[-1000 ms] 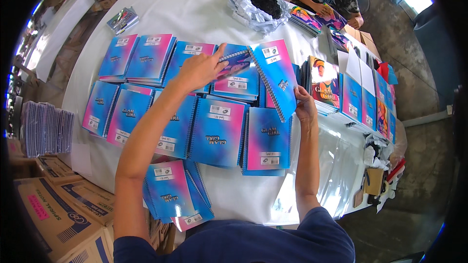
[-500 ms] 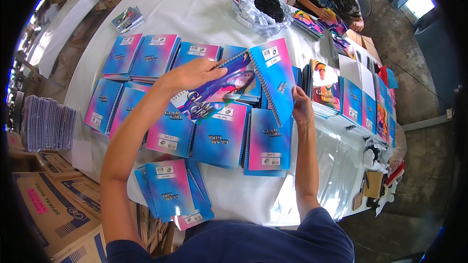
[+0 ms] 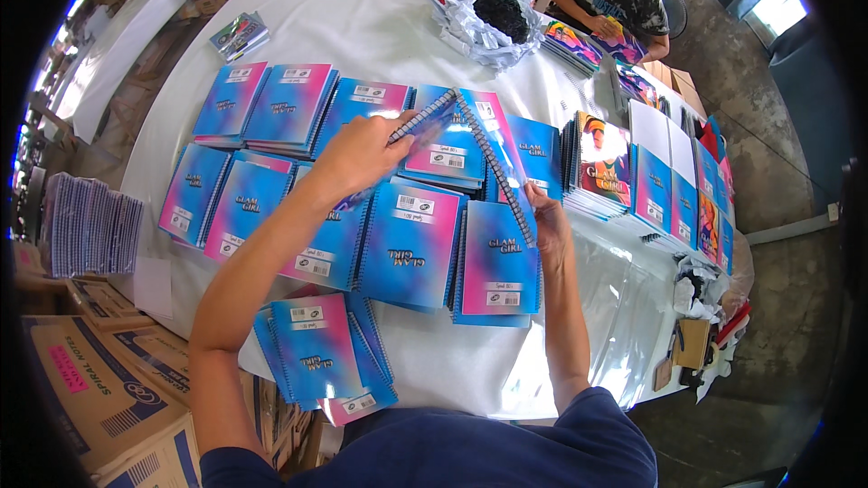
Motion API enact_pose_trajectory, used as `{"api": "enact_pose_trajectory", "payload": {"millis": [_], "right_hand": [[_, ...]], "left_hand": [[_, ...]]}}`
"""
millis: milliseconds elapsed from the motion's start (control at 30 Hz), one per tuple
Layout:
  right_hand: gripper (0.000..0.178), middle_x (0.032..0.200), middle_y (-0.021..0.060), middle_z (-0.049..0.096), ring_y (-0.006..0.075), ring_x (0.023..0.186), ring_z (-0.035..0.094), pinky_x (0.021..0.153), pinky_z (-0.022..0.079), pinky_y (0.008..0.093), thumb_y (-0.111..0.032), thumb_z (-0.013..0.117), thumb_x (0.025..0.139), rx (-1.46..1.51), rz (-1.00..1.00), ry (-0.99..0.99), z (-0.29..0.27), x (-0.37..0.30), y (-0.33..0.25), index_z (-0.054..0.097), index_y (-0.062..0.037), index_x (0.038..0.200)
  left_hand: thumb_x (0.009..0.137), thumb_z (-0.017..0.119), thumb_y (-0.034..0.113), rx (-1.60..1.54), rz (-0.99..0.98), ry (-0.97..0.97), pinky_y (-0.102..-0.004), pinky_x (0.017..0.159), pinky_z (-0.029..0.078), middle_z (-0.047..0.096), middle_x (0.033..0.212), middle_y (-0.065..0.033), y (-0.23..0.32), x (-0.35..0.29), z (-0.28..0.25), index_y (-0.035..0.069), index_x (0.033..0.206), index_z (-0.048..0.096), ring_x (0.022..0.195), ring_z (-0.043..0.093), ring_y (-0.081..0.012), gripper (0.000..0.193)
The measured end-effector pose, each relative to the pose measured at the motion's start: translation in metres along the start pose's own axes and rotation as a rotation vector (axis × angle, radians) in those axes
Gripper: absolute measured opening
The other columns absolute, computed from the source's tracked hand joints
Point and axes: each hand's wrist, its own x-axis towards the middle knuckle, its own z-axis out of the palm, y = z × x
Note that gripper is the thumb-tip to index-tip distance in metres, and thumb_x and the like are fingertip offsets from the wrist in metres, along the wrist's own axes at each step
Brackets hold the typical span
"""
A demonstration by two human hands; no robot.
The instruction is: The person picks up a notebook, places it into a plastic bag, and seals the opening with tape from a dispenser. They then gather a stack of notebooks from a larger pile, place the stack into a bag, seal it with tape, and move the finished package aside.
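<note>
My left hand grips a spiral notebook that is tilted nearly edge-on, its wire binding up. Another spiral notebook is pinched in my right hand, also seen mostly along its coil. The tops of the two coils meet or nearly meet, like an upside-down V. Below them, blue-and-pink spiral notebooks lie in stacked rows on the white-covered table. A smaller fanned pile of notebooks lies at the near edge, close to my body.
More notebook stacks stand at the right. A crumpled grey bag with black contents sits at the far side, near a co-worker holding notebooks. Cardboard boxes and a tall notebook stack are at left.
Both held notebooks have turned from showing their covers to nearly edge-on. My left hand has shifted slightly right and down, and my right hand slightly down.
</note>
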Motion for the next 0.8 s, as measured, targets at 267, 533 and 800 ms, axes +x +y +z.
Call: {"api": "enact_pose_trajectory", "payload": {"millis": [267,533,800], "right_hand": [[0.021,0.094,0.0026,0.065,0.0098,0.079,0.061,0.070,0.049,0.0236,-0.005,0.061,0.088,-0.182,-0.372,0.022,0.011,-0.011,0.011,0.062,-0.0020,0.108],[0.017,0.091,0.0066,0.067,0.0102,0.081,0.060,0.073,0.047,0.0229,-0.008,0.062,0.090,-0.859,-1.272,0.330,0.084,-0.062,0.000,0.066,0.0017,0.103],[0.023,0.094,0.0183,0.068,0.0298,0.083,0.068,0.068,0.056,0.0327,0.011,0.067,0.073,-1.638,-1.747,-0.188,0.114,-0.078,0.011,0.066,0.0032,0.094]], "left_hand": [[0.090,0.049,0.025,0.064,-0.024,0.072,-0.0458,0.069,0.049,0.063,0.072,-0.0254,0.006,-0.009,0.006,-0.004,0.123,0.054,0.069,0.063,-0.0402,0.044],[0.091,0.053,0.026,-0.085,-0.078,-0.051,-0.0383,0.063,0.046,0.060,0.069,-0.0191,-0.012,-0.004,0.005,-0.002,0.104,0.060,0.063,0.060,-0.0288,0.031],[0.089,0.058,0.019,-0.880,-0.329,-0.124,-0.0283,0.064,0.050,0.066,0.090,-0.0018,-0.006,-0.007,-0.012,0.003,0.107,0.062,0.068,0.062,-0.0129,0.024]]}}
